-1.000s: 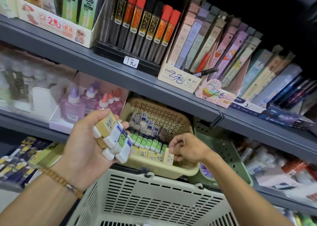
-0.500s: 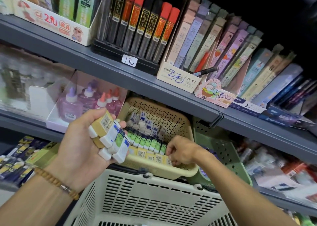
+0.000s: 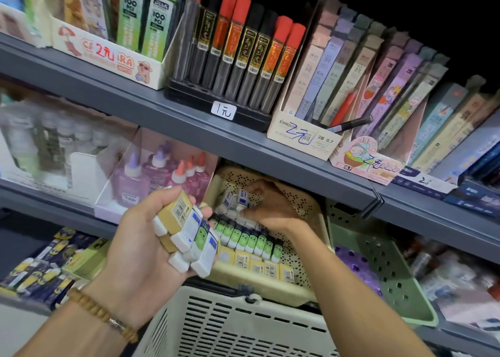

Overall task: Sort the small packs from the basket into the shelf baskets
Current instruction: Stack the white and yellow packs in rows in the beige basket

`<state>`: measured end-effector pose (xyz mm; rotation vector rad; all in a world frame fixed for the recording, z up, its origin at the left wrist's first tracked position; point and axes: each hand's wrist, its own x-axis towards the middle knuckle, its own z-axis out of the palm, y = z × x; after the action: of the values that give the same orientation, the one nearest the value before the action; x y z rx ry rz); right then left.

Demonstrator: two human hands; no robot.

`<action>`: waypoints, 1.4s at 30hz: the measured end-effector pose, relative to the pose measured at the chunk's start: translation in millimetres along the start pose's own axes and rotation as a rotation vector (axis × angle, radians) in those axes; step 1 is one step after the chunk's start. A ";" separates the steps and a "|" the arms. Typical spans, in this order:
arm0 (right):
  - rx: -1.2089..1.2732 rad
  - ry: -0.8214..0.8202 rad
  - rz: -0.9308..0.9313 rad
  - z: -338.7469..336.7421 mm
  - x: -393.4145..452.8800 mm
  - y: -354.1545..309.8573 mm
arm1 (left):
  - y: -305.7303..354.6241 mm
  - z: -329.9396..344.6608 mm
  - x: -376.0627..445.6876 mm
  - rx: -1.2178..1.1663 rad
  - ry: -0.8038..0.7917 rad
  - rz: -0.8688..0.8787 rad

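My left hand (image 3: 135, 248) grips a bunch of small packs (image 3: 189, 229), yellow, blue-and-white and green ones, held up in front of the shelf. My right hand (image 3: 270, 207) reaches deep into the cream perforated shelf basket (image 3: 257, 286), fingers bent down onto the back row of blue-and-white packs (image 3: 232, 198). Its fingertips are hidden among them. In front of that row stand a row of green packs (image 3: 249, 240) and a row of yellow packs (image 3: 257, 266). The white slatted carry basket (image 3: 243, 327) is below my arms.
A green shelf basket (image 3: 378, 262) sits right of the cream one, glue bottles (image 3: 151, 178) in a box to its left. The grey shelf edge (image 3: 270, 156) overhangs close above my right hand. Pencil-lead boxes (image 3: 243, 50) fill the upper shelf.
My right hand has moved from the front yellow row back to the blue-and-white row at the rear of the cream basket. My left hand keeps its bunch of packs.
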<state>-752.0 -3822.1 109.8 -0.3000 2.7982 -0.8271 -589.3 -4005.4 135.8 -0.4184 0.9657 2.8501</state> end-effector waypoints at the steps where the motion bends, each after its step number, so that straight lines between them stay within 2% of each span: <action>1: -0.013 -0.037 0.006 2.0 6.7 -1.4 | 0.1 -0.7 0.9 0.003 0.008 0.002; 6: -0.106 -0.130 -0.004 3.9 23.5 -1.3 | 2.1 -1.2 1.9 -0.002 0.039 0.011; 15: 0.129 0.013 0.014 0.8 15.3 1.8 | -1.9 -0.3 -0.8 -0.024 0.032 0.004; 21: -0.259 -0.048 0.156 -34.6 -13.1 43.6 | -2.1 3.3 -3.9 -0.030 -0.033 -0.016; 24: -0.293 -0.080 0.169 -24.4 -11.5 49.9 | -4.4 4.5 -5.0 -0.019 -0.026 -0.029; 29: -0.137 -0.034 0.153 -20.1 -12.4 55.4 | -5.2 2.7 -5.5 -0.001 -0.037 -0.015; 32: -0.178 -0.027 0.167 -20.2 -14.3 57.4 | -4.9 3.3 -4.0 0.002 -0.039 -0.010; 36: -0.231 -0.114 0.157 -14.0 -9.2 48.6 | -7.6 1.9 -1.9 0.008 -0.034 -0.014; 42: -0.138 -0.102 0.125 -11.8 -15.0 45.5 | -10.8 -0.6 -0.2 -0.009 -0.047 -0.031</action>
<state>-746.8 -3774.9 96.4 -0.1815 2.7505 -0.5758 -587.0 -3997.2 129.1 -0.3617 0.9296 2.8241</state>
